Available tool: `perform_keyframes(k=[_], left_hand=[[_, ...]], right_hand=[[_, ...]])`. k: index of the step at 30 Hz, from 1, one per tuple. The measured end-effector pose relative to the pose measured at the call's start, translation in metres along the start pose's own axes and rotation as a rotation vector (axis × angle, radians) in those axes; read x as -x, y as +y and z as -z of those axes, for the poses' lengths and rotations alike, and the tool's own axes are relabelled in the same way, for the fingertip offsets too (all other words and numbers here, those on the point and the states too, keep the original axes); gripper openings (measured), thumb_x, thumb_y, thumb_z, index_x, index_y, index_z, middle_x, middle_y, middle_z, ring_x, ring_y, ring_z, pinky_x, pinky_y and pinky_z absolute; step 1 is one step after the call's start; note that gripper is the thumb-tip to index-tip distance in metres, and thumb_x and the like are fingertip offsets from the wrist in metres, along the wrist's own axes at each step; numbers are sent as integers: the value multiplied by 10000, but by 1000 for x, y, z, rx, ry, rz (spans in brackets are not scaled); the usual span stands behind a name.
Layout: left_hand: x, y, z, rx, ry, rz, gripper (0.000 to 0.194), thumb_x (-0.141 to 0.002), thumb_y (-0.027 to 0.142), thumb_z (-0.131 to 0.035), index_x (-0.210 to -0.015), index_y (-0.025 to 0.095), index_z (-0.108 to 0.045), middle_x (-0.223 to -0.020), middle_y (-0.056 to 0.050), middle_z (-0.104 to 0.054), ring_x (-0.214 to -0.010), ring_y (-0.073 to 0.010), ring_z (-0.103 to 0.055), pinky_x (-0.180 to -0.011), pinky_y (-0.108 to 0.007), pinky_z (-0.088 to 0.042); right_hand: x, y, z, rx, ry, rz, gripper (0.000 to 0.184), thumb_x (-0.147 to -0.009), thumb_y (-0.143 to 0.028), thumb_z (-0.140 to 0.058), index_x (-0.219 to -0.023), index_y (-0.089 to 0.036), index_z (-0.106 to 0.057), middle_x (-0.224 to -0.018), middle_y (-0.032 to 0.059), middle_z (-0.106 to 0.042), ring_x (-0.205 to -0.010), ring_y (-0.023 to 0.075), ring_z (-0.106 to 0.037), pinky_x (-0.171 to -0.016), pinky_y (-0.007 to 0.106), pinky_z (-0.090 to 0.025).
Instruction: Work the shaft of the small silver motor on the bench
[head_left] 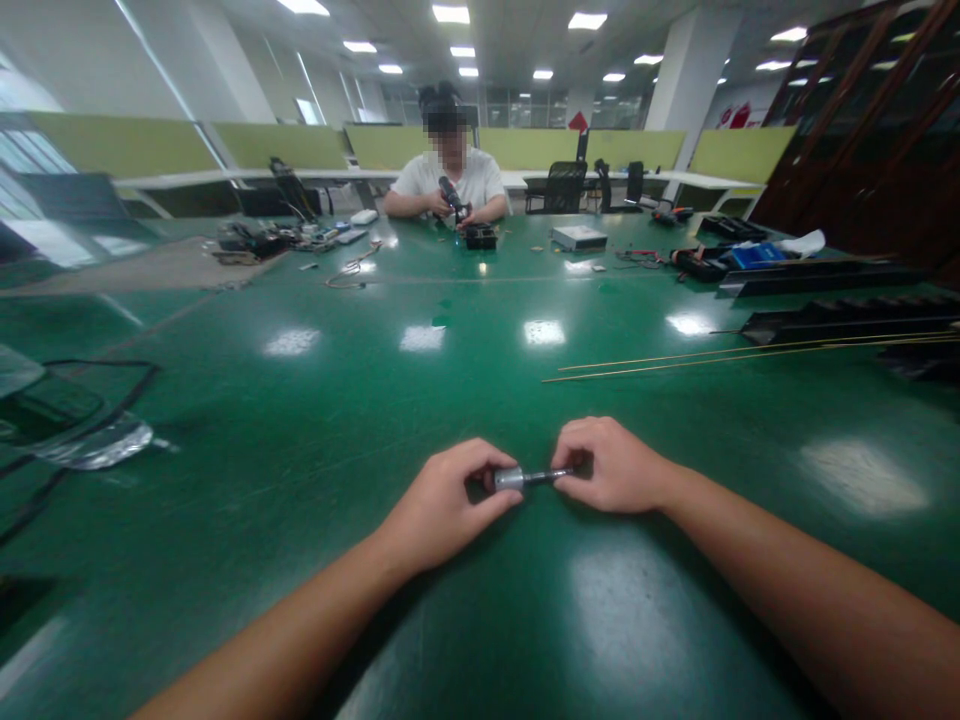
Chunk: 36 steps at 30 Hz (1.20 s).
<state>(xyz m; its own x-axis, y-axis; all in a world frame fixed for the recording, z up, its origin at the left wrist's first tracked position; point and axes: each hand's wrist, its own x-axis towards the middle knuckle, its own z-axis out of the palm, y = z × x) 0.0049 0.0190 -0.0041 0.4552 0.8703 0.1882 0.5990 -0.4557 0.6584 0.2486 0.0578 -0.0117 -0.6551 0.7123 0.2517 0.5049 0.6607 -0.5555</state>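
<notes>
My left hand [459,500] grips a short silver metal cylinder [509,480] between thumb and fingers. From the cylinder's right end, a thin dark rod [538,477] runs straight toward my other hand. The thumb and fingertips of my right hand [600,465] pinch the rod's far end. Both hands are close together just over the green tabletop [465,400]. The rod lies roughly level; its tip is partly hidden by my right fingers. I cannot tell whether cylinder and rod are one piece.
Two long thin brass-coloured rods [675,363] lie ahead to the right, near dark metal strips [847,318]. Clear plastic packaging [97,445] and black cable sit at left. Across the table, a person in a white shirt [484,180] handles a tool near a white box [579,238].
</notes>
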Motion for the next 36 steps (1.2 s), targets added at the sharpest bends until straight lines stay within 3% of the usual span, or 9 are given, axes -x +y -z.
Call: perform_keyframes(k=[17,23,27,36], left_hand=[[0,-1,0,-17,7,-3,165,-843,268,-690,-990,193,-697,-877,-32,-676,-768,-169,-622,-704,-269,-494],[-2,1,-2,19,8,-43,145,-828,234,-709,-966,189,-701,-899,-38,-684,-804,-173,-626,-730,-276,-494],[-4,1,0,92,-22,-115,121,-895,275,-651,-937,193,-729,-948,-59,-715,-889,-186,-651,-819,-297,-505],[-5,2,-1,-11,0,-30,155,-852,277,-691,-984,208,-736,-904,-33,-727,-820,-175,-658,-756,-271,-501]], right_hand=[[1,12,10,-73,-42,-20,32,-682,-133,-681,-708,-153,-681,-695,9,-651,-632,126,-587,-612,230,-447],[-5,-6,-9,-99,-24,0,50,-758,-201,-716,-773,-155,-724,-723,22,-671,-647,126,-593,-620,237,-437],[-5,-16,-20,-44,34,41,58,-800,-217,-712,-820,-168,-737,-769,38,-695,-740,152,-613,-699,261,-447],[-3,-12,-19,-49,41,72,70,-809,-220,-709,-849,-171,-737,-789,43,-700,-759,159,-615,-701,260,-452]])
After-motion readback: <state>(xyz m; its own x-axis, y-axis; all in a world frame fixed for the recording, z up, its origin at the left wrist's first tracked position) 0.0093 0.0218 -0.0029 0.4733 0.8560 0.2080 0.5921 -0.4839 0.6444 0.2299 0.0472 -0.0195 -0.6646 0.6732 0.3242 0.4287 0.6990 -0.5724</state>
